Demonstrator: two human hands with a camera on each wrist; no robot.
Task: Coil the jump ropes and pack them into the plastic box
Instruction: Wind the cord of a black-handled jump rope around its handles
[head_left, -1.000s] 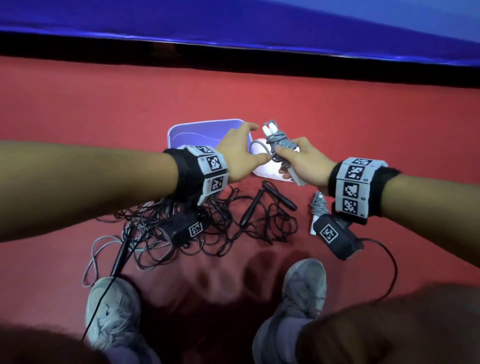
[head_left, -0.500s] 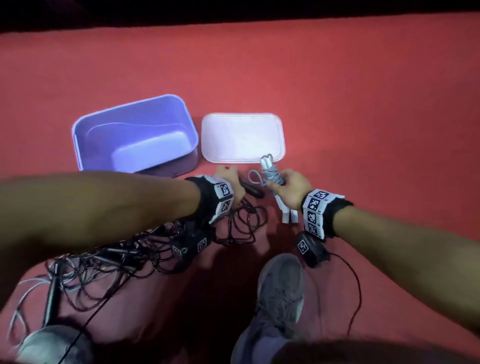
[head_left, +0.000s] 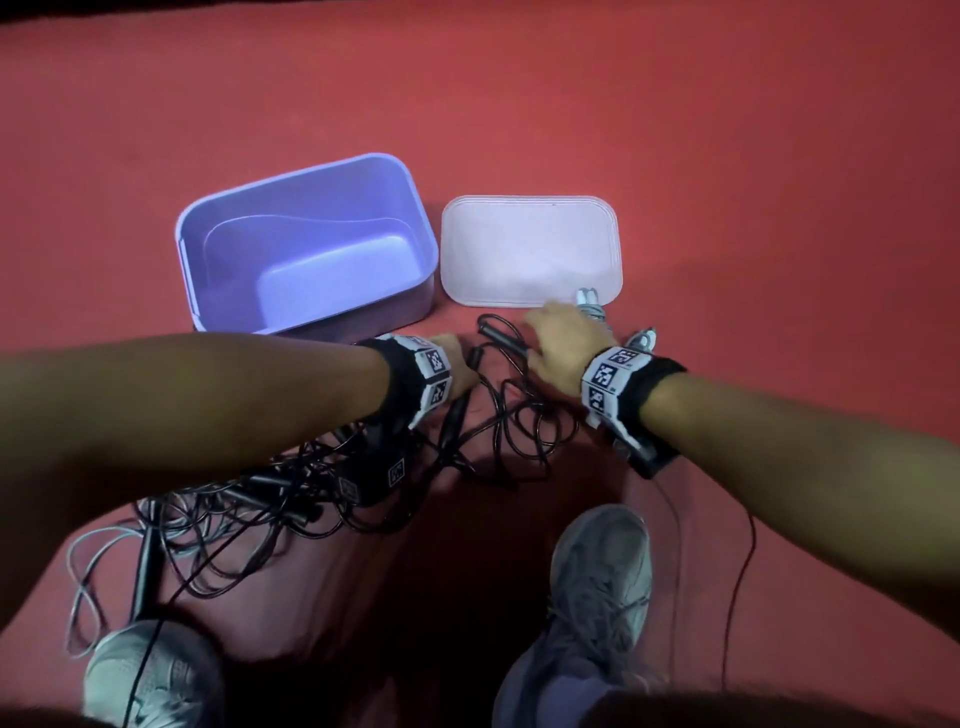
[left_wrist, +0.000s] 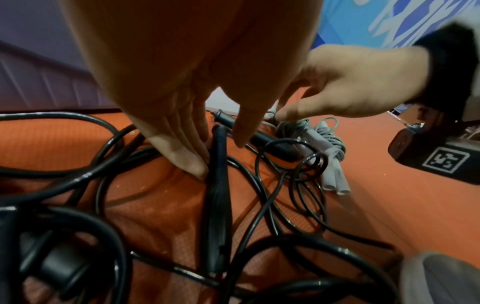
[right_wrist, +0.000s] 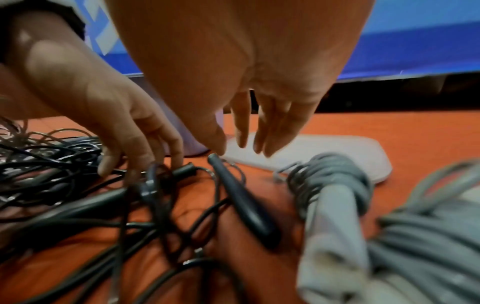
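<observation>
Head view: tangled black jump ropes (head_left: 498, 431) are spread on red floor (head_left: 727, 130), near side of empty purple plastic box (head_left: 306, 249). Left hand (left_wrist: 182, 127) fingers are extended beside black handle (left_wrist: 219, 185). Right hand (head_left: 561, 343) fingers spread, nothing held; coiled grey rope (left_wrist: 324, 144) lies beside it.

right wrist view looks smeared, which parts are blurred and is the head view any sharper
Right wrist view: the coiled grey rope and right hand are motion-blurred. Head view: sharper on the purple box, with a dark shadow between the shoes.
</observation>
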